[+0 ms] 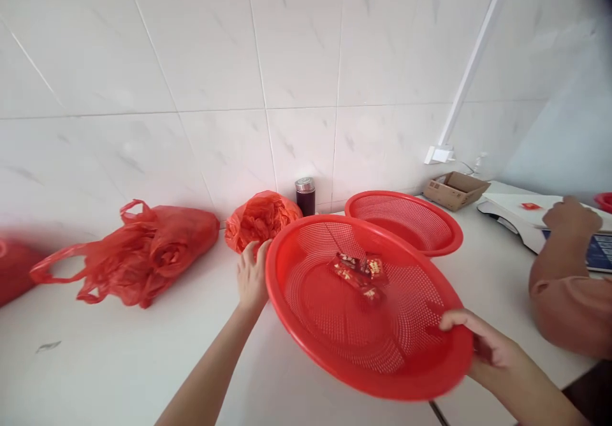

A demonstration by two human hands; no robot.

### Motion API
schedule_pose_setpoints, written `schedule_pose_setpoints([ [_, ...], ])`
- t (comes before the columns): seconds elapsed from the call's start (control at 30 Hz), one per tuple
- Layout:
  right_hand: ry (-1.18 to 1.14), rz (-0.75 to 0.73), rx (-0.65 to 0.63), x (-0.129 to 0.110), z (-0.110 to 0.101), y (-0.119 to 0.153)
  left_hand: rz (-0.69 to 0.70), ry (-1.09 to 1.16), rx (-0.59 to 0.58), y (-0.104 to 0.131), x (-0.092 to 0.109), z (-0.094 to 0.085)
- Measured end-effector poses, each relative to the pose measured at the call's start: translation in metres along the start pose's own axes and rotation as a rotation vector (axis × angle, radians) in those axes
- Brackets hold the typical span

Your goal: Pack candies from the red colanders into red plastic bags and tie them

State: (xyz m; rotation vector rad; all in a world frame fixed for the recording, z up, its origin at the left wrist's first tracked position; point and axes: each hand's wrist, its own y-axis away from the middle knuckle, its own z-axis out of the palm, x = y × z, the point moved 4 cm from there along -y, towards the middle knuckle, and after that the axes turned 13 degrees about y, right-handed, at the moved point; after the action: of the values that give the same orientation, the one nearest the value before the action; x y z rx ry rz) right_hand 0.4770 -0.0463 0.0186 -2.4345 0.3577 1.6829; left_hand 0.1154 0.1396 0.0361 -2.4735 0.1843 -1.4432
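Observation:
A large red plastic basket is held tilted above the white table, with several small red wrapped packets lying inside it. My right hand grips its right rim, thumb over the inner side and fingers beneath. At the left rim is my left hand, its fingers spread against the outside of the basket, close to an open red plastic bag. Behind the held basket stands a second red basket.
Red plastic bags lie at the left. A dark jar stands by the wall. Toward the back right are a cardboard box and a white scale, where another person's hand rests near a small red packet.

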Motion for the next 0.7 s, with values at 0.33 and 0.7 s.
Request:
schedule_pose_setpoints([
  [0.33,0.350,0.057,0.369,0.010,0.067,0.012,-0.177,0.634,0.236,-0.017,-0.029,-0.086],
  [0.7,0.053,-0.082,0.102,-0.041,0.186,0.052,-0.690,1.316,0.249,0.101,-0.042,-0.096],
])
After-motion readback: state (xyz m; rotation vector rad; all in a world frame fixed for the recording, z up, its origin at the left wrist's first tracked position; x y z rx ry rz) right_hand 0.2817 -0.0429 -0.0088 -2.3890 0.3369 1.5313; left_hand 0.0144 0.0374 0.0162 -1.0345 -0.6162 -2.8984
